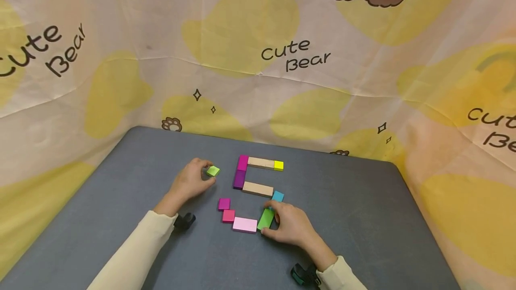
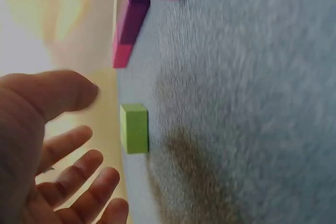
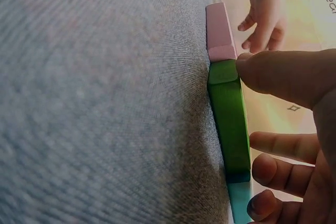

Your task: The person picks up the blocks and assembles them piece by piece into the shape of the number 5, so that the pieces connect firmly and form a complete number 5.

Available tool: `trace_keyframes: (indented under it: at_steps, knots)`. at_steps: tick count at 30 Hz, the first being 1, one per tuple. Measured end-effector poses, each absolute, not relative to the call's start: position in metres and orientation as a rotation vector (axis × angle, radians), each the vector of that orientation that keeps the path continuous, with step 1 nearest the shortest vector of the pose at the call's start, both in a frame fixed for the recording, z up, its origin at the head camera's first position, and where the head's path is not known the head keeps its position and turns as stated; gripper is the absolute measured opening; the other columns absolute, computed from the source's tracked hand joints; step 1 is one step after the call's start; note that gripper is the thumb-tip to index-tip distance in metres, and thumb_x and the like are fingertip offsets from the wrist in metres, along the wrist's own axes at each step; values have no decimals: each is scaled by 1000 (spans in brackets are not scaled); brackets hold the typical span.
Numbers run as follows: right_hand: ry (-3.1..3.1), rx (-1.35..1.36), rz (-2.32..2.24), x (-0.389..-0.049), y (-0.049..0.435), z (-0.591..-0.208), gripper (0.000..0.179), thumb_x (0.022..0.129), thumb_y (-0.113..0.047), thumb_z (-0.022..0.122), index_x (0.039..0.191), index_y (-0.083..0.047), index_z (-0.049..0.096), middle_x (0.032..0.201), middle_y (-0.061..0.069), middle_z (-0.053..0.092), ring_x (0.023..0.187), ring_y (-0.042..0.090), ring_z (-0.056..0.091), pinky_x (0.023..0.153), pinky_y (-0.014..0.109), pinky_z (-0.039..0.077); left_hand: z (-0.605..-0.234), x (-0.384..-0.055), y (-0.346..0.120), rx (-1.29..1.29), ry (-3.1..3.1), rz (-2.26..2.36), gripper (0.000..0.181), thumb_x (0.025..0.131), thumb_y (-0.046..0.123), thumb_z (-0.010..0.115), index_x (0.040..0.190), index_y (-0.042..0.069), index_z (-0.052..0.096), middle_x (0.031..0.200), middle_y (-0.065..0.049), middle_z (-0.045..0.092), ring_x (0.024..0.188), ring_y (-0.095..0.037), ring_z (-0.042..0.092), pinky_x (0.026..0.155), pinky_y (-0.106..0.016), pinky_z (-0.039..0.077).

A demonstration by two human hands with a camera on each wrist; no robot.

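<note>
A small light green block (image 2: 135, 129) lies on the table. Around it, my left hand (image 1: 192, 179) has thumb and fingers spread, and a gap shows between them and the block in the left wrist view. My right hand (image 1: 292, 223) holds a longer green block (image 3: 229, 124), with the thumb at its near end and the fingertips along toward its far end. That green block sits between a pale pink block (image 1: 244, 224) and a blue block (image 1: 277, 196), its ends right up against both. Part of its side is hidden by my fingers in the head view.
Beyond my hands, magenta (image 1: 242, 163) and purple (image 1: 239, 179) blocks, two plain wooden strips (image 1: 258, 189) and a yellow cube (image 1: 278, 165) form an angular line. Two pink-magenta cubes (image 1: 228, 216) lie left of the pale pink block. A printed cloth (image 1: 242, 102) hangs behind the grey table (image 1: 363, 218).
</note>
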State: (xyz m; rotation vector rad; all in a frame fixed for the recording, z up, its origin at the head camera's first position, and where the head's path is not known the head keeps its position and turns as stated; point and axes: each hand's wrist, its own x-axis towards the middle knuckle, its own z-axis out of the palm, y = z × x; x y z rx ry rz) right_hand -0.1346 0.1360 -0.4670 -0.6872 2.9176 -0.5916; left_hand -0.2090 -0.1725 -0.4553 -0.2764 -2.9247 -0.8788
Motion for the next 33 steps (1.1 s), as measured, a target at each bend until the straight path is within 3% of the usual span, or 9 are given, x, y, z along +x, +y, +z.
trace_keyframes:
  at_steps: [6, 16, 33]
  knots:
    - [2898, -688, -602, -134, 136, -467, 55, 72, -48, 76, 117, -20, 64, 63, -11, 44, 54, 3, 39, 47, 21, 29, -462, -221, -177, -358, -2986, -774, 43, 82, 9, 63, 125, 7, 62, 125, -18, 56, 116, -37, 51, 95, -53, 44]
    - [2902, -695, -614, -134, 137, -469, 55, 71, -47, 78, 117, -20, 64, 62, -12, 43, 54, 2, 39, 47, 21, 29, -465, -234, -180, -400, -3050, -794, 40, 83, 8, 63, 124, 5, 63, 125, -19, 57, 115, -38, 52, 95, -53, 43]
    - [2864, -694, -620, -136, 138, -467, 55, 72, -47, 78, 117, -19, 63, 64, -10, 45, 55, 3, 39, 48, 22, 30, -466, -238, -182, -560, -3027, -747, 32, 82, 11, 69, 113, 1, 66, 111, -17, 62, 106, -36, 57, 90, -51, 46]
